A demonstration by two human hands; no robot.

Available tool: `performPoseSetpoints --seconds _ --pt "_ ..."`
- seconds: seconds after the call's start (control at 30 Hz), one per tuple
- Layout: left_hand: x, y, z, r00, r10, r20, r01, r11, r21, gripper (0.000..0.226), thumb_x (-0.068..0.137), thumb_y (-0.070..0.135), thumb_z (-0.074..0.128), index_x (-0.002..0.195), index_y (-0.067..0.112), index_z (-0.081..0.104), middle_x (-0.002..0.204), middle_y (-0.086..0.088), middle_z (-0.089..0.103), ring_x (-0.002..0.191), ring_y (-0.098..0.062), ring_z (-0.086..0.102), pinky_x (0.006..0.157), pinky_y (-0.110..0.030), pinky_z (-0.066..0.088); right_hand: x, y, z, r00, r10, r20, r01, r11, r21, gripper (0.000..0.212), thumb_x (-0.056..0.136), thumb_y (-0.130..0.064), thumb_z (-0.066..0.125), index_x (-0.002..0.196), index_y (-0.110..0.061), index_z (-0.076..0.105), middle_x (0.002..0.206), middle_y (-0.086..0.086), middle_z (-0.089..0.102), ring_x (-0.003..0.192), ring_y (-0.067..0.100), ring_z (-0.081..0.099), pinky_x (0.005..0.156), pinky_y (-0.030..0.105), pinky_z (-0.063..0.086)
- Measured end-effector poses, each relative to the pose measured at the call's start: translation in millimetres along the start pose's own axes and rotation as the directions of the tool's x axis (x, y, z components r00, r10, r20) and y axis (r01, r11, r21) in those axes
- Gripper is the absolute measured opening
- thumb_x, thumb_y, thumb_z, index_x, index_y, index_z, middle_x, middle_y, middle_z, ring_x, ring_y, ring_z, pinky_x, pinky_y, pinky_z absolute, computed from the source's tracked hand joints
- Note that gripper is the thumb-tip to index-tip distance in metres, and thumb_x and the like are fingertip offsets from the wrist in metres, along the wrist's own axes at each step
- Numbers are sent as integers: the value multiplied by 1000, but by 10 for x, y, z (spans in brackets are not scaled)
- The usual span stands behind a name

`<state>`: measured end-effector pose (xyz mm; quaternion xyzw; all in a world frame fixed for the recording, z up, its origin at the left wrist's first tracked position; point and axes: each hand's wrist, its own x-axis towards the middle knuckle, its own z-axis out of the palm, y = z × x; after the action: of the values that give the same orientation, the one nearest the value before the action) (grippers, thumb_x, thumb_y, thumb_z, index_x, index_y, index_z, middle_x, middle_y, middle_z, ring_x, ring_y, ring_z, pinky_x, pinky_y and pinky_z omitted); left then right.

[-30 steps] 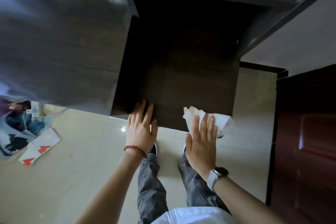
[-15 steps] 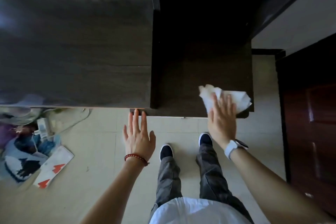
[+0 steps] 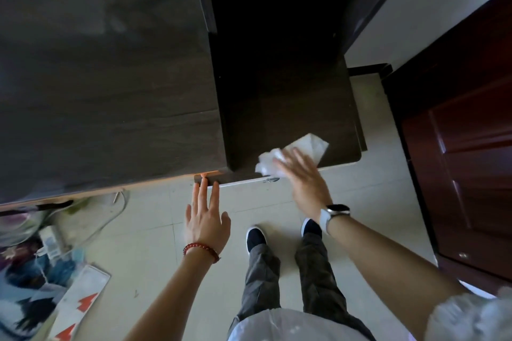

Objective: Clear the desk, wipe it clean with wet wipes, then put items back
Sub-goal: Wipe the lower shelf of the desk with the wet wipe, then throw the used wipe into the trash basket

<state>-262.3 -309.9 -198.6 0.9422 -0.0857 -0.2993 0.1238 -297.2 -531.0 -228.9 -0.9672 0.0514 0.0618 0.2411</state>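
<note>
1. The step in hand looks like wiping the lower, darker section of the desk (image 3: 291,108) with the wet wipe (image 3: 293,156), which lies bunched at the near front edge of that section, under the fingers of the right hand (image 3: 304,183).
2. To do it well, I would keep the palm flat and press evenly, so the whole wipe stays against the surface instead of trailing at its loose far corner.
3. Overlapping strokes along the front edge and into the right corner would likely catch what a single pass misses; the deep back of this section is in shadow, and how clean it is cannot be told.
4. The wipe is crumpled at its left end; refolding it to a fresh face would probably lift more dirt.
5. Right hand: forearm reaches in from the lower right, smartwatch (image 3: 333,214) on the wrist, fingers spread flat on the wipe, pressing it rather than pinching; the hand is motion-blurred.
6. Left hand (image 3: 206,219): grip apart and holding nothing, fingers straight, tips touching the front edge of the desk, a red bead bracelet (image 3: 201,250) at the wrist.
</note>
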Motion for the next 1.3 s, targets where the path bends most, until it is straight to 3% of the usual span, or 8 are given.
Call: performPoseSetpoints --seconds 0.17,0.33,0.6,0.8,0.9,1.07,1.2,1.3 --pt "5 59 -18 1000 -26 -17 25 999 -24 58 92 28 42 143 20 14 155 -5 -2 143 -24 -5 114 -44 16 -3 190 -185 890 445 -99 -438 895 85 78 73 27 31 141 -11 29 153 15 14 142 32 5 114 47 18" --pt "-109 199 -92 998 -16 -59 -6 933 -359 38 91 20 47 128 12 46 140 -11 40 125 -28 42 99 -35 39 -76 -371 -153 947 322 3 -292 855 429 53 82 16 40 129 -7 48 125 21 56 112 33 55 88 28 42" --pt "-377 691 -356 830 56 555 551 73 -831 54 84 59 33 102 15 59 102 -10 63 92 -25 60 77 -39 50 -674 -763 -610 948 316 40 -255 674 693 19 87 -1 53 99 -12 61 91 -12 59 88 -6 56 77 7 42" --pt "-681 1300 -400 965 92 247 204 337 -919 16 85 5 56 74 15 61 70 -5 57 59 -12 58 51 -21 52 -1249 -531 -1104 864 494 -103 -285 646 708 19 86 -2 55 96 -14 67 96 -8 53 90 -3 53 80 5 40" --pt "-849 1720 -273 973 225 -42 -167 573 -802 20 80 -2 62 70 15 63 71 6 59 67 -9 57 61 -13 49 -1605 -410 -1352 677 736 11 -387 342 856 23 89 -5 53 87 -25 64 87 -7 63 73 1 57 67 13 47" --pt "-1457 2433 288 612 791 12 -713 558 -425 18 80 28 58 90 20 70 92 13 64 90 0 54 82 -2 37 -2451 -76 -1633 507 808 300 -32 -330 943 27 96 -22 43 94 -10 67 87 8 70 85 21 64 77 33 51" --pt "-2110 2970 941 226 923 311 -895 323 -307 32 82 37 46 104 27 66 110 3 65 104 -3 44 96 -2 22 -3467 307 -1696 291 923 252 165 -308 937 19 92 -10 51 82 -9 66 65 2 71 61 13 67 54 22 52" --pt "-2697 3403 1383 149 883 445 -892 314 -325 42 78 45 41 103 24 68 115 4 60 106 7 39 90 2 22 -4367 592 -1586 55 965 257 227 -263 938 17 90 -3 51 82 -9 64 71 9 65 66 22 63 57 27 53"
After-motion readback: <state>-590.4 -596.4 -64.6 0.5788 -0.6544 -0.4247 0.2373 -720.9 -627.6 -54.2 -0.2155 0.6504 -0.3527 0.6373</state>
